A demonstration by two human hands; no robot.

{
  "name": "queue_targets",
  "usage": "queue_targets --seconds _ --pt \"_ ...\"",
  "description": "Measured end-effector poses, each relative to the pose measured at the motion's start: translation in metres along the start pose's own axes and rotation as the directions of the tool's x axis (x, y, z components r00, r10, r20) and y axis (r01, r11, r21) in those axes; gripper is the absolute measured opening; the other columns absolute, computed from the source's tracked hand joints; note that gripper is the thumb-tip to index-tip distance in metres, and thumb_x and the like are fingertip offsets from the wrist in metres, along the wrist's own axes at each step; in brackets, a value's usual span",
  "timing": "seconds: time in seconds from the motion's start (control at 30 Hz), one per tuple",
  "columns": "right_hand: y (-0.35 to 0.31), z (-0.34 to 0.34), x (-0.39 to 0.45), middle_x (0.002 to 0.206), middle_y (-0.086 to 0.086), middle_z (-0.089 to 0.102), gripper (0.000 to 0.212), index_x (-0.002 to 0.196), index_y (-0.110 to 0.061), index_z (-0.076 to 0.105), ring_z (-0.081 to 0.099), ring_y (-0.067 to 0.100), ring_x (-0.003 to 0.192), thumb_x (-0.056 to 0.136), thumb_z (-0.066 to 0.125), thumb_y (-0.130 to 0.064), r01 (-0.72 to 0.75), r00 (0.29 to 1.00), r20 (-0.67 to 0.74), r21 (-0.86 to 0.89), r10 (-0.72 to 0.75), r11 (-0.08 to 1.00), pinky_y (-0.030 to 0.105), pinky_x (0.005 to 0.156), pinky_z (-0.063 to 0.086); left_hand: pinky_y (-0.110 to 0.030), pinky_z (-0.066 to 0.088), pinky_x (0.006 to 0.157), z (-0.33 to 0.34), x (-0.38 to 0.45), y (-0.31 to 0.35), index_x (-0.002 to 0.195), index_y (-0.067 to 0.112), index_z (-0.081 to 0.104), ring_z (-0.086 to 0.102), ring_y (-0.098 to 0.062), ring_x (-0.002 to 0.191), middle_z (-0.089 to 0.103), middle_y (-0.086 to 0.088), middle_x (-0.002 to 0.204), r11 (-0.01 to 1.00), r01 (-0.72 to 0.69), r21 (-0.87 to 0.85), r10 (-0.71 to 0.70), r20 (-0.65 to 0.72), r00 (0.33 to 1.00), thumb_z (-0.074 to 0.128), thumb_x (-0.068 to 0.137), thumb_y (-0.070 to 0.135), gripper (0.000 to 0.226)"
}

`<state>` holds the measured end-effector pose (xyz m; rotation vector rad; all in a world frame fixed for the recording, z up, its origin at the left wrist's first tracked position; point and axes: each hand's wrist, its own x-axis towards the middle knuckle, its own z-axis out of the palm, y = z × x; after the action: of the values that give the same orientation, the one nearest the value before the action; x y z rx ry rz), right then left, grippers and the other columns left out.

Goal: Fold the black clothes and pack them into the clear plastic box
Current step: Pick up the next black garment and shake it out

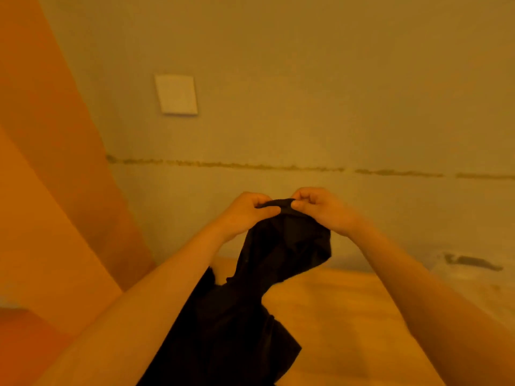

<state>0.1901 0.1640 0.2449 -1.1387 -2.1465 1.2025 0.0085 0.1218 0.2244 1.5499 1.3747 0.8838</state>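
Both hands — left hand [245, 211] and right hand [320, 208] — pinch the top hem of a limp, matte black garment [250, 302] at frame centre; its crumpled folds hang down to the lower edge, over a smooth wooden surface [334, 302].

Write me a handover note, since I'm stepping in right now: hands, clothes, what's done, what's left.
Left hand: its grip pinches the top edge of the black garment.
Right hand: pinches the same edge, close beside the left.
Garment: held up in front of the wall, hanging down unfolded.
Clear plastic box: not in view.
Done: garment picked up.
Left: fold it, pack it.
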Motion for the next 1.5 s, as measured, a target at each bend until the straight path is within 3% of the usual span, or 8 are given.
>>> queue_targets --seconds 0.2,0.57,0.73,0.87,1.0,1.1,1.3,1.5 --pt "-0.040 -0.092 -0.014 0.075 -0.010 0.065 0.012 0.073 -0.026 0.065 0.061 -0.006 0.064 0.080 0.070 -0.018 -0.021 0.992 0.110 -0.309 0.057 0.951 0.009 0.057 0.044 -0.020 0.052 0.066 -0.010 0.025 0.075 0.083 0.017 0.066 0.063 -0.010 0.072 0.066 0.001 0.079 0.993 -0.096 -0.071 0.092 -0.058 0.994 0.059 0.090 0.021 0.011" --pt "-0.081 -0.172 -0.018 0.086 0.003 0.069 0.023 0.092 -0.014 0.066 0.066 0.017 0.081 0.097 0.045 -0.022 0.097 0.977 -0.204 0.199 -0.056 0.975 0.027 0.068 0.054 -0.017 0.046 0.060 -0.020 0.056 0.156 0.096 0.008 0.066 0.058 -0.007 0.072 0.064 -0.001 0.084 0.986 -0.166 -0.027 0.149 -0.325 0.934 0.050 0.095 0.026 0.024" --pt "-0.092 -0.172 -0.012 0.082 0.008 0.065 0.025 0.083 -0.011 0.064 0.062 0.020 0.077 0.096 0.046 -0.022 0.134 0.977 -0.180 0.112 -0.113 0.985 0.033 0.073 0.049 -0.009 0.047 0.066 0.029 0.059 0.175 0.096 0.014 0.064 0.059 0.010 0.064 0.064 0.010 0.081 0.938 -0.341 -0.056 0.320 -0.234 0.918 0.065 0.085 0.009 0.013" --pt "-0.093 -0.180 -0.016 0.072 0.006 0.062 0.030 0.074 -0.010 0.059 0.062 0.015 0.065 0.095 0.048 -0.028 0.106 0.982 -0.168 0.133 -0.083 0.985 0.028 0.064 0.049 -0.008 0.044 0.059 0.050 0.067 0.177 0.091 0.005 0.068 0.058 0.009 0.059 0.063 0.005 0.076 0.939 -0.337 -0.067 0.291 -0.369 0.883 0.067 0.084 0.013 0.011" --pt "-0.089 -0.186 -0.021 0.071 0.006 0.062 0.030 0.074 -0.008 0.060 0.062 0.016 0.063 0.095 0.049 -0.027 0.105 0.984 -0.162 0.176 -0.076 0.979 0.026 0.059 0.050 -0.023 0.052 0.073 0.070 0.067 0.187 0.099 0.014 0.062 0.063 -0.011 0.088 0.064 -0.001 0.098 0.948 -0.287 -0.140 0.241 -0.276 0.931 0.068 0.083 0.023 0.019" --pt "-0.085 -0.196 -0.025 0.070 0.006 0.065 0.030 0.075 -0.007 0.062 0.063 0.015 0.062 0.094 0.051 -0.027 0.081 0.985 -0.160 0.141 -0.058 0.987 0.025 0.057 0.051 -0.022 0.051 0.068 0.081 0.068 0.189 0.087 0.010 0.066 0.063 -0.008 0.073 0.066 -0.004 0.085 0.945 -0.282 -0.169 0.233 -0.261 0.937 0.066 0.085 0.016 0.006" --pt "-0.063 -0.219 -0.038 0.070 0.003 0.065 0.026 0.074 -0.010 0.063 0.062 0.010 0.061 0.093 0.053 -0.023 0.012 0.992 -0.124 0.047 -0.006 0.999 0.022 0.057 0.049 -0.027 0.032 0.058 0.071 0.067 0.187 0.074 0.009 0.059 0.043 -0.012 0.064 0.049 -0.004 0.067 0.958 -0.238 -0.162 0.204 -0.202 0.958 0.055 0.092 0.021 0.022" --pt "-0.051 -0.213 -0.040 0.101 -0.005 0.069 0.061 0.102 -0.019 0.065 0.063 0.012 0.100 0.063 0.068 -0.066 0.133 0.991 -0.039 0.045 -0.131 0.990 0.023 0.083 0.050 -0.018 0.045 0.053 0.066 0.065 0.204 0.078 0.012 0.065 0.058 -0.005 0.057 0.064 0.000 0.067 0.949 -0.220 -0.227 0.210 -0.068 0.975 0.053 0.094 0.019 0.021"
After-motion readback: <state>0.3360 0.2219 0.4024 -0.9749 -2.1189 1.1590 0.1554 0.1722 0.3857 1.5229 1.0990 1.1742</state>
